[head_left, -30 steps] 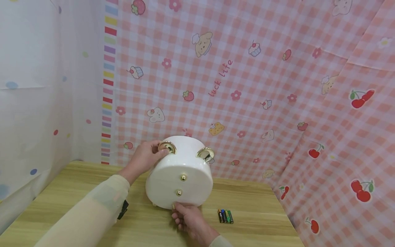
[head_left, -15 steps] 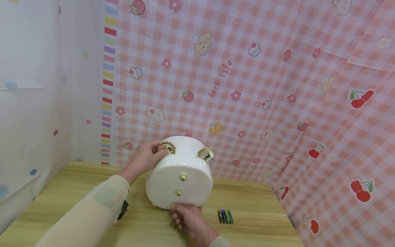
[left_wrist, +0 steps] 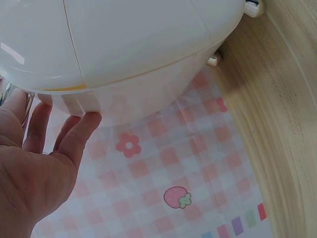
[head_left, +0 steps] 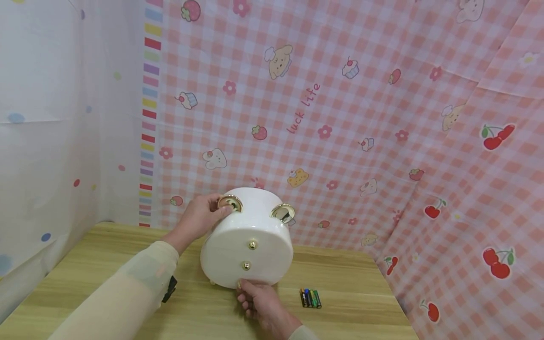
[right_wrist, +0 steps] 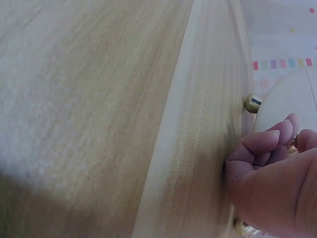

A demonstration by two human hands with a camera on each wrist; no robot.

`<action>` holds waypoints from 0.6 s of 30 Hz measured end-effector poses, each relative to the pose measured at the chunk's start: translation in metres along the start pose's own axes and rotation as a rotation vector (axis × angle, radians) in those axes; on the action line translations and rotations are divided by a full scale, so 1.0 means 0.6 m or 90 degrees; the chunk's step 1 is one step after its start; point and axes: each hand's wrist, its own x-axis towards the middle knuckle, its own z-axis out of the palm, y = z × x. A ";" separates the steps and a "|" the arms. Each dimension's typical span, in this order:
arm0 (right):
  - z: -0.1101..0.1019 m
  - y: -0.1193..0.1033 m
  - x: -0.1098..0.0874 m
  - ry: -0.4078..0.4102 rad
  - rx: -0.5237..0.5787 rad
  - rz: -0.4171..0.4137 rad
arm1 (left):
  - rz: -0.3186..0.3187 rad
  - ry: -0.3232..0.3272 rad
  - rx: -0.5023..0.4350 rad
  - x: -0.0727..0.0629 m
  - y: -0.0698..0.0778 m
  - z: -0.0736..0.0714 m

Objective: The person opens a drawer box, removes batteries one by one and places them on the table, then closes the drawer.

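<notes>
A white twin-bell alarm clock (head_left: 244, 250) stands on the wooden table, its back with small gold knobs (head_left: 252, 244) turned toward me. The left hand (head_left: 203, 216) holds it by the gold bell at its upper left, thumb over the bell. In the left wrist view, fingertips (left_wrist: 92, 118) of that hand rest against the clock's far face. Low on the back, the right hand (head_left: 264, 302) pinches a small knob between thumb and index finger, the other fingers curled. That knob is mostly hidden; a bit of gold shows between the fingers in the right wrist view.
Several small batteries (head_left: 310, 298) lie side by side on the table, right of the right hand. The other gold bell (head_left: 283, 213) sticks up at the clock's upper right. A pink checked cloth (head_left: 331, 156) hangs behind and to the right, a white dotted one (head_left: 63, 141) at left.
</notes>
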 end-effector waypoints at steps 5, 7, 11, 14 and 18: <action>0.002 -0.001 -0.002 0.003 0.003 0.000 | 0.003 0.005 -0.003 0.000 -0.002 0.000; 0.002 0.000 -0.002 0.003 0.005 -0.004 | 0.002 0.007 -0.002 -0.001 -0.002 0.000; 0.003 0.003 -0.001 0.003 0.010 -0.011 | 0.002 0.007 0.001 0.000 -0.002 0.000; 0.004 0.004 0.000 0.003 0.016 -0.017 | 0.004 0.003 0.002 0.000 -0.002 0.000; 0.005 0.004 0.000 0.007 0.021 -0.019 | 0.007 0.002 0.005 0.001 -0.001 0.000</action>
